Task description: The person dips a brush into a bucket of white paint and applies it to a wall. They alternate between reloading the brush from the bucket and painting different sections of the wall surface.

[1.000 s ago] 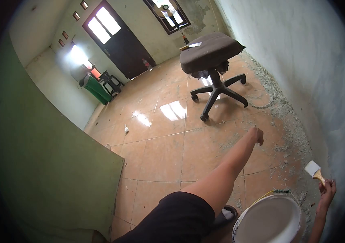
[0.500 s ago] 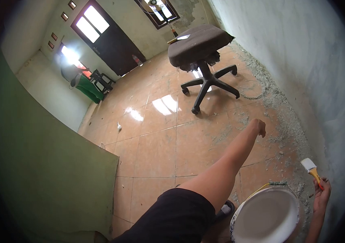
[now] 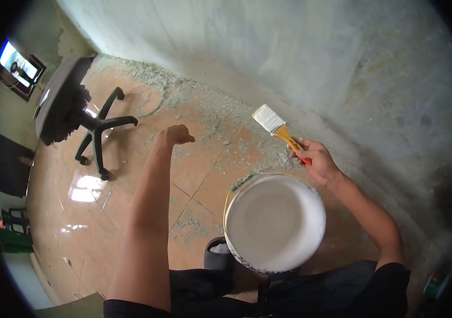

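A paintbrush (image 3: 285,133) with a yellow and red handle and white-coated bristles is in my right hand (image 3: 315,160), its bristles pointing up and left. Below that hand stands a white bucket (image 3: 316,222) holding a greyish-white mixture, its yellow-wired handle resting against the rim. My left hand (image 3: 176,135) hangs in the air over the tiled floor, up and left of the bucket. Its fingers are curled down, and whether anything is inside them is hidden.
Scraped debris (image 3: 194,98) lies along the foot of the pale wall (image 3: 226,42). A worn office chair (image 3: 64,98) stands at the left. Beyond it are a dark door (image 3: 4,161) and a window (image 3: 19,66). A shoe (image 3: 218,254) is beside the bucket.
The view has swung right toward the wall. The bucket, brush and right hand now appear nearer the middle, while the chair and door have shifted left. The brush stays in my right hand.
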Demonstrator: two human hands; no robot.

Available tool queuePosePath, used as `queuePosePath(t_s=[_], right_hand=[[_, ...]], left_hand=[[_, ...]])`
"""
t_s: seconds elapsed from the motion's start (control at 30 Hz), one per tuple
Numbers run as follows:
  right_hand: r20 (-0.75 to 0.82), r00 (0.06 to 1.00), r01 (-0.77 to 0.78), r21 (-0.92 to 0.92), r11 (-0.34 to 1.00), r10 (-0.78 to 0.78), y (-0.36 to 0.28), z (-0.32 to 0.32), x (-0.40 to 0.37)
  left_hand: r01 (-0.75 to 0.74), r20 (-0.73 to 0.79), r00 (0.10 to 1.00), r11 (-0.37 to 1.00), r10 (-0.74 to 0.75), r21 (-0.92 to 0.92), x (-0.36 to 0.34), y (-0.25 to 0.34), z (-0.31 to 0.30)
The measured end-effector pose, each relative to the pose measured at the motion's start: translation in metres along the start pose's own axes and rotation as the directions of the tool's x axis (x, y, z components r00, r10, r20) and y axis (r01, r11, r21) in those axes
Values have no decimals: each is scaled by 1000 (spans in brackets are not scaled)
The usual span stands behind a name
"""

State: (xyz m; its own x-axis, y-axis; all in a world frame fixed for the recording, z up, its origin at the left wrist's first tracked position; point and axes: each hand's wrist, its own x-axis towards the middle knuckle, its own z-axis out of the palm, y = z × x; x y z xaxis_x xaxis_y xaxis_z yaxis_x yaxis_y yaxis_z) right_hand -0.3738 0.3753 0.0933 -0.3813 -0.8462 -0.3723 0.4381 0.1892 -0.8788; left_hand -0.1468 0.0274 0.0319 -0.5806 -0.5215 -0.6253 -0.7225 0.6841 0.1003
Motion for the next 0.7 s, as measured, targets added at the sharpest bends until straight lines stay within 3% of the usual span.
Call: queuePosePath(t_s=[0.13, 0.2, 0.43, 0.5, 0.53, 0.6, 0.63, 0.7], right_hand=[[4, 999, 46, -109, 993, -46, -5, -10, -5], [-119, 985, 110, -146, 983, -128, -9, -5, -11], [-209, 935, 177, -425, 888, -287, -34, -18, -20], [-97, 744, 289, -845, 450, -661, -49, -41, -16], [-113, 736, 276, -850, 449, -667, -63, -43, -24], [-117, 684, 77, -970, 230, -720, -96, -39, -41], [-121, 678, 71, -971, 228, -725, -102, -46, -40], [131, 501, -17, -987, -161, -855, -107, -65, -39]], left_hand=[[-15, -3, 1000, 1000, 15, -10, -1, 11, -9], [-56, 2, 998, 998, 56, -4, 1, 19, -11], [-100, -26, 995, 995, 100, -7, 17, 40, -22], [-121, -3, 993, 993, 121, 14, 22, 52, -26], [-115, -4, 993, 993, 115, -21, 19, 56, -29], [-116, -14, 993, 992, 116, -57, 17, 64, -32], [-104, -10, 995, 994, 103, -42, 17, 68, -32], [-104, -10, 995, 994, 104, -18, 23, 72, -29]])
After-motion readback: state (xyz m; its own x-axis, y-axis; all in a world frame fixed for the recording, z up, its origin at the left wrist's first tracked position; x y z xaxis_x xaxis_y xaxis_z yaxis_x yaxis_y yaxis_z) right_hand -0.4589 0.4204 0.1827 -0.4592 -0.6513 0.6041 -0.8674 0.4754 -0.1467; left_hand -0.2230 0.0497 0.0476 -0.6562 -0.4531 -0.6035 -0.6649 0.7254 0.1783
